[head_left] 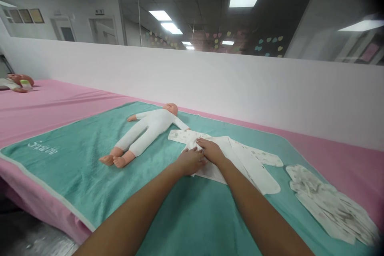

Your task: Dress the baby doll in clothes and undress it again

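A white baby garment (240,156) with a faint print lies spread on the teal towel (75,168). My left hand (190,161) lies flat on its near edge, fingers stretched out. My right hand (211,150) rests flat on the cloth just beyond it, the two hands touching. A baby doll (147,130) in a white suit lies on its back to the left of the garment, about a hand's width from my hands.
A second printed white garment (327,204) lies crumpled at the towel's right end. The towel covers a pink padded surface (45,104) backed by a white wall (240,84). Another doll (18,83) lies at the far left.
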A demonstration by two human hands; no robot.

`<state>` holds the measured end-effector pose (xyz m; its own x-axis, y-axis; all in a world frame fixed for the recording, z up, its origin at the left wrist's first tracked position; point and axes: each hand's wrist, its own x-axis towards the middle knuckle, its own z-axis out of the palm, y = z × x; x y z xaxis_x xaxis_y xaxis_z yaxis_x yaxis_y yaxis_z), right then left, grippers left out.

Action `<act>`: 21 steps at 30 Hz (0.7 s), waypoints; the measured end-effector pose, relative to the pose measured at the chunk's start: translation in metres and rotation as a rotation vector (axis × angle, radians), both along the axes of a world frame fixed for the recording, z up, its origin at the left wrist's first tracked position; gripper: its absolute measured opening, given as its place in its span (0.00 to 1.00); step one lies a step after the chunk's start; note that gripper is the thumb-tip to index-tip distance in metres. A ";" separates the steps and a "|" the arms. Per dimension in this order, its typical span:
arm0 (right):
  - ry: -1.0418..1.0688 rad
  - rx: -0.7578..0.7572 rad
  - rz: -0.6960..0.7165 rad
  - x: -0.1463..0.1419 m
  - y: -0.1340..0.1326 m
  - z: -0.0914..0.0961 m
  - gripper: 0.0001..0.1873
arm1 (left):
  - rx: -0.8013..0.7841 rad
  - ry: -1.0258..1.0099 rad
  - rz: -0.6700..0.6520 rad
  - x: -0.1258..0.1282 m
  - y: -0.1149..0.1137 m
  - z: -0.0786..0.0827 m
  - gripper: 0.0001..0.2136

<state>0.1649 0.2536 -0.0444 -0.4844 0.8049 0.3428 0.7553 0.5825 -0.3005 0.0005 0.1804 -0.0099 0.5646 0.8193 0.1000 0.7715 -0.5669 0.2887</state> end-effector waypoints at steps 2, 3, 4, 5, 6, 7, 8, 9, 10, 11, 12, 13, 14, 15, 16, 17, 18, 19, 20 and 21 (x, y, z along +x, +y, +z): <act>0.026 0.009 0.038 -0.002 -0.005 0.004 0.28 | 0.040 -0.044 0.115 -0.002 0.003 0.004 0.19; 0.051 0.008 0.046 -0.004 -0.007 0.006 0.28 | 0.056 -0.057 0.170 -0.004 0.004 0.006 0.19; 0.086 -0.008 0.054 -0.006 -0.009 0.008 0.28 | 0.076 -0.072 0.221 -0.005 0.005 0.007 0.19; 0.131 -0.043 0.064 -0.008 -0.011 0.010 0.27 | 0.096 -0.091 0.270 -0.007 0.005 0.009 0.19; 0.184 -0.095 0.078 -0.011 -0.013 0.012 0.27 | 0.109 -0.118 0.325 -0.011 0.005 0.011 0.19; 0.245 -0.159 0.094 -0.015 -0.015 0.014 0.26 | 0.118 -0.150 0.379 -0.016 0.004 0.014 0.18; 0.317 -0.231 0.111 -0.020 -0.017 0.017 0.24 | 0.124 -0.187 0.424 -0.024 0.004 0.018 0.17; 0.401 -0.307 0.130 -0.026 -0.020 0.019 0.22 | 0.131 -0.227 0.453 -0.034 0.004 0.023 0.16; 0.498 -0.384 0.151 -0.035 -0.022 0.020 0.19 | 0.149 -0.267 0.466 -0.049 0.005 0.030 0.15; 0.602 -0.470 0.179 -0.045 -0.023 0.022 0.16 | 0.177 -0.307 0.477 -0.066 0.007 0.037 0.14; 0.712 -0.565 0.207 -0.059 -0.023 0.023 0.14 | 0.208 -0.347 0.488 -0.087 0.010 0.046 0.14; 0.828 -0.664 0.219 -0.074 -0.020 0.023 0.15 | 0.253 -0.390 0.513 -0.111 0.014 0.056 0.14; 0.957 -0.764 0.199 -0.092 -0.015 0.024 0.17 | 0.275 -0.423 0.545 -0.135 0.019 0.065 0.15; 1.087 -0.850 0.142 -0.112 -0.007 0.024 0.19 | 0.255 -0.468 0.555 -0.159 0.025 0.073 0.16; 1.210 -0.914 0.054 -0.132 0.003 0.024 0.19 | 0.192 -0.525 0.560 -0.182 0.032 0.080 0.18; 1.330 -0.961 -0.045 -0.153 0.016 0.025 0.18 | 0.107 -0.580 0.579 -0.203 0.039 0.084 0.20; 1.398 -0.971 -0.101 -0.173 0.030 0.025 0.18 | 0.050 -0.592 0.593 -0.221 0.046 0.087 0.22; 1.448 -0.972 -0.122 -0.191 0.044 0.026 0.18 | -0.010 -0.600 0.609 -0.235 0.052 0.087 0.23; 1.491 -0.970 -0.126 -0.207 0.058 0.026 0.19 | -0.061 -0.611 0.623 -0.247 0.058 0.085 0.24; 1.522 -0.965 -0.115 -0.219 0.070 0.026 0.20 | -0.096 -0.635 0.631 -0.254 0.064 0.081 0.24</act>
